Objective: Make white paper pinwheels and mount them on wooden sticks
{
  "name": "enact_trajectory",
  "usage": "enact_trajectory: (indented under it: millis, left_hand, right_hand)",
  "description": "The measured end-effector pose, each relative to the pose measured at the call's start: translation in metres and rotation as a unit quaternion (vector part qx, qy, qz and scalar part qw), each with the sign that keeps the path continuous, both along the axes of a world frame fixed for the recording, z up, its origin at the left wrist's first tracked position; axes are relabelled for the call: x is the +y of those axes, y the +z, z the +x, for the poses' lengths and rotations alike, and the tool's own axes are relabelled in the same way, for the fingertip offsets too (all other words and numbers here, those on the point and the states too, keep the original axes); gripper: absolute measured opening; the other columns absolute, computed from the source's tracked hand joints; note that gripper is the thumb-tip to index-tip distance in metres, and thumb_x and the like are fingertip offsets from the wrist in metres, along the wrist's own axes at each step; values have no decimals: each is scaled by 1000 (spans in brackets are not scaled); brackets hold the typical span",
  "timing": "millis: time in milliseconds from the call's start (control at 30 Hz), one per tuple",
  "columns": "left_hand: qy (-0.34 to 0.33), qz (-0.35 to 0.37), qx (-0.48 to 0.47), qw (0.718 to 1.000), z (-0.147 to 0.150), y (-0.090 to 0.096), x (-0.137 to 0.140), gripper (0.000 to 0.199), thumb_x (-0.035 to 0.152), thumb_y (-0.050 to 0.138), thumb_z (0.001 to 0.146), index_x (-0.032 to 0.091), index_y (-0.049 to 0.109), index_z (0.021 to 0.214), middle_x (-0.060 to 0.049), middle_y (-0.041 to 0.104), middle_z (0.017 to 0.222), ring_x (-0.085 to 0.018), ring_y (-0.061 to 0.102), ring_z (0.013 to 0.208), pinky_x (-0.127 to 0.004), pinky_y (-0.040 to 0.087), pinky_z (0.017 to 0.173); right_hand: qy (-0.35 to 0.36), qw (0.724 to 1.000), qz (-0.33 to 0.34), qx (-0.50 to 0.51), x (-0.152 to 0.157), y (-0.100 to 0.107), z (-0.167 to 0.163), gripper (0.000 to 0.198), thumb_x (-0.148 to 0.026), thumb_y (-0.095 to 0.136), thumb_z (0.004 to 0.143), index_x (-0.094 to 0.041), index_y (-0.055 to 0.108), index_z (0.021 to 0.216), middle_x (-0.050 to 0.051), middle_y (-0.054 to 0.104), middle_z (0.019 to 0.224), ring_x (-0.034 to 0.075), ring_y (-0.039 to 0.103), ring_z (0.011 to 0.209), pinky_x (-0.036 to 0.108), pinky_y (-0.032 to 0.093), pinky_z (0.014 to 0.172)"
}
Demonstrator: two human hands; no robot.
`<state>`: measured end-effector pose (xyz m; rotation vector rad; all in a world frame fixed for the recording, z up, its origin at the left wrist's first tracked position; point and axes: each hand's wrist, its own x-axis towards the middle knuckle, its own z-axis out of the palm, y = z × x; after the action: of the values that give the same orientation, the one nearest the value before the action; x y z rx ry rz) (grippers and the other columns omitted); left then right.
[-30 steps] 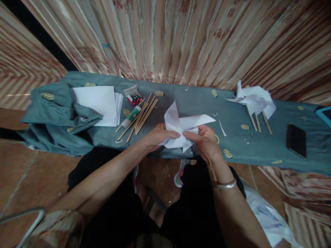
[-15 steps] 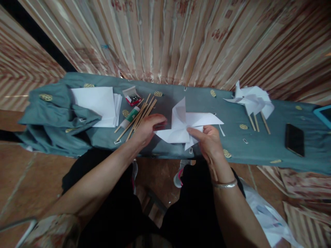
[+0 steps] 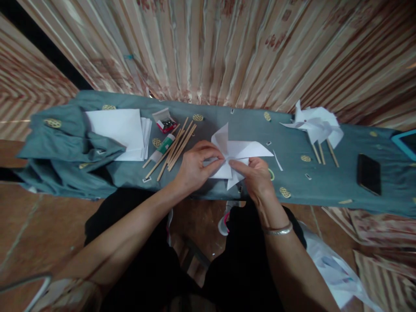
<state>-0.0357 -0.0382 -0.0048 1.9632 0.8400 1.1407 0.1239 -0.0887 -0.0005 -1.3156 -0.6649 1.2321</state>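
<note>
A white paper pinwheel (image 3: 240, 148) with folded blades is held just over the near part of the cloth-covered table. My right hand (image 3: 258, 175) grips it from the right, its thumb pressed close to the centre. From the left, my left hand (image 3: 198, 167) reaches over a blade, thumb and forefinger pinched together at the centre. Whatever lies between those fingertips is too small to make out. Left of the hands are several wooden sticks (image 3: 181, 145), a glue stick (image 3: 163, 148) and an open red-and-white box (image 3: 165, 121) of small shiny pieces.
White paper sheets (image 3: 115, 132) are stacked at the left beside bunched cloth (image 3: 65, 143). Pinwheels on sticks (image 3: 320, 123) lie at the right, near a black phone (image 3: 369, 174) and a blue-edged device (image 3: 404, 145). A thin paper strip (image 3: 277, 160) lies right of the hands. Behind hangs a striped curtain (image 3: 208, 52).
My left hand has moved right, from beside the pinwheel to its centre, and its fingers have closed into a pinch. My right hand keeps its hold, and the pinwheel has shifted slightly left.
</note>
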Motion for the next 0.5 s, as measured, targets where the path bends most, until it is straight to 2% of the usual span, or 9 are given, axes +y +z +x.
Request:
enact_trajectory:
  millis: [333,500]
  left_hand:
    - [5,-16,25,1000,6,-4,1,11,24,64,84,19,74,85,-5,69,93,-17,64,89,-32,50,86]
    - [0,41,10,999,3,-2,2,13,27,66,85,18,74,90,-7,67,100,-19,62,97,-35,49,91]
  right_hand:
    - [0,1000,-7,26,-1,1,0,32,-29,84,51,-19,72,79,4,78,77,25,73,73,39,59,74]
    - [-14,999,1,32,-3,3,3,28,-27,83,54,-19,71,79,5,78,81,25,73,75,39,59,75]
